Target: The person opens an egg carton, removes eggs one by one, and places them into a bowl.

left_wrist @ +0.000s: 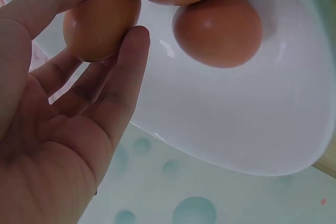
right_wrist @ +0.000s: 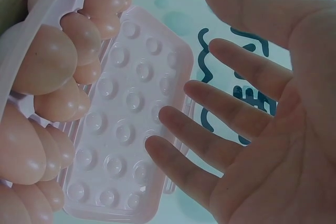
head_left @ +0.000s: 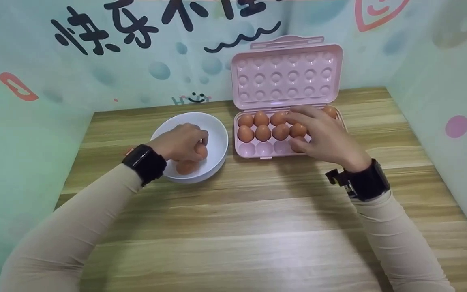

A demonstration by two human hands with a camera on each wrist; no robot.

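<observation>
In the head view, my left hand [head_left: 180, 142] is inside a white bowl [head_left: 218, 140] and pinches a brown egg [head_left: 201, 152]. The left wrist view shows that egg [left_wrist: 102, 22] between thumb and fingertips, while two more eggs, one of them nearer the middle [left_wrist: 218, 30], lie against each other in the bowl. Over the right part of a pink egg carton [head_left: 246, 150] hovers my right hand [head_left: 326, 140]. Its fingers [right_wrist: 226, 106] are spread and hold nothing in the right wrist view. Brown eggs [head_left: 262, 133] fill the back rows that show; the hand hides some cups.
The carton's dimpled lid [head_left: 286, 75] stands raised at the back, near the patterned backdrop [head_left: 160, 71]. Several front cups at the carton's left hold no egg. Bowl and carton stand side by side on the wooden table [head_left: 258, 227].
</observation>
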